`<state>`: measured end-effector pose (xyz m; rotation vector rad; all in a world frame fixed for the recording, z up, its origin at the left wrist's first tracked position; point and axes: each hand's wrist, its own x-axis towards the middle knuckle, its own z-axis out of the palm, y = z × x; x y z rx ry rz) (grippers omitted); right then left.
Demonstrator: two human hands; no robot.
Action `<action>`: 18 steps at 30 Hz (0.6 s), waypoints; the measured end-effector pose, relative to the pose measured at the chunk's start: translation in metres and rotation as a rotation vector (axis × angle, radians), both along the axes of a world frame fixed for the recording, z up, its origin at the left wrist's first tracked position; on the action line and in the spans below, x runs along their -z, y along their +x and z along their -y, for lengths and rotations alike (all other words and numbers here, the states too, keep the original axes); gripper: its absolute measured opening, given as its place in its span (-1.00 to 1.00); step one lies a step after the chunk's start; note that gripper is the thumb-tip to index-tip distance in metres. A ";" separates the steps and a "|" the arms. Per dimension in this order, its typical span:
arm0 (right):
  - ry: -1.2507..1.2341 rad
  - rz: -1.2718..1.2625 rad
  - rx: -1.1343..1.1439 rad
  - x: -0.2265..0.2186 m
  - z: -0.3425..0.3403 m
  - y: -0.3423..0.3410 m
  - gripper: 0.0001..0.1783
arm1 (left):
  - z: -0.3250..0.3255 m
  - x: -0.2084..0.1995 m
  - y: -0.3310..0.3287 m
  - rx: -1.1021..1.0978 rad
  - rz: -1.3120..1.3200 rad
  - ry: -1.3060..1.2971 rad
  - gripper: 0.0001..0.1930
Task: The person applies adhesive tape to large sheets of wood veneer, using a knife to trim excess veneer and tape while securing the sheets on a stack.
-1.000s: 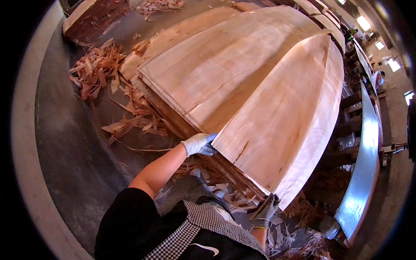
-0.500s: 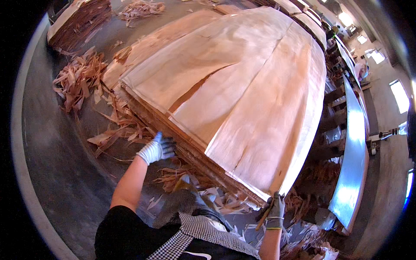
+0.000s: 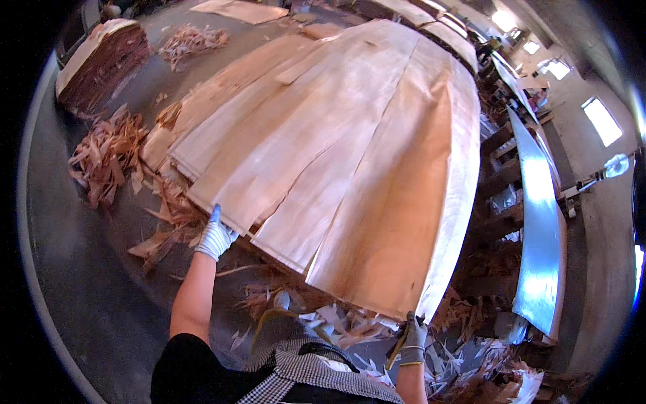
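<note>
Wide, thin sheets of pale wood veneer (image 3: 323, 175) lie in a broad stack before me, with long splits running through the top ones. In a white glove with dark fingers, my left hand (image 3: 217, 241) pinches the near edge of the veneer, its thumb on top and its fingers hidden underneath. At the near right corner my gloved right hand (image 3: 413, 342) is closed on the sheet's edge. A thin stick-like tool with a yellowish-brown handle (image 3: 396, 350) also sits in that hand; its kind is unclear. An orange-brown sheet bulges upward near the right side.
Torn veneer strips (image 3: 108, 155) lie heaped on the grey floor to the left, with more scraps (image 3: 464, 363) at lower right. Another veneer stack (image 3: 101, 67) stands at far left. Along the right runs a long, shiny, bluish panel (image 3: 538, 236).
My left hand has moved from in front of the stack onto the veneer's edge and closed there. The top sheets have shifted and the right-hand one now bulges. The view has turned slightly.
</note>
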<state>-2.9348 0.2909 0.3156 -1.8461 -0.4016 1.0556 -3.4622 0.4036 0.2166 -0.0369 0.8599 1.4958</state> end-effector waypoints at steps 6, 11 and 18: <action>0.100 -0.078 0.049 -0.023 0.003 0.023 -0.79 | 0.008 0.035 -0.005 -0.007 0.080 0.065 -0.53; 0.180 -0.189 0.142 -0.046 0.053 0.076 -0.88 | 0.047 0.024 0.058 0.029 -0.009 -0.036 -0.54; 0.240 -0.338 0.185 -0.038 0.148 0.186 -0.85 | 0.105 0.008 0.173 0.033 0.069 0.007 -0.60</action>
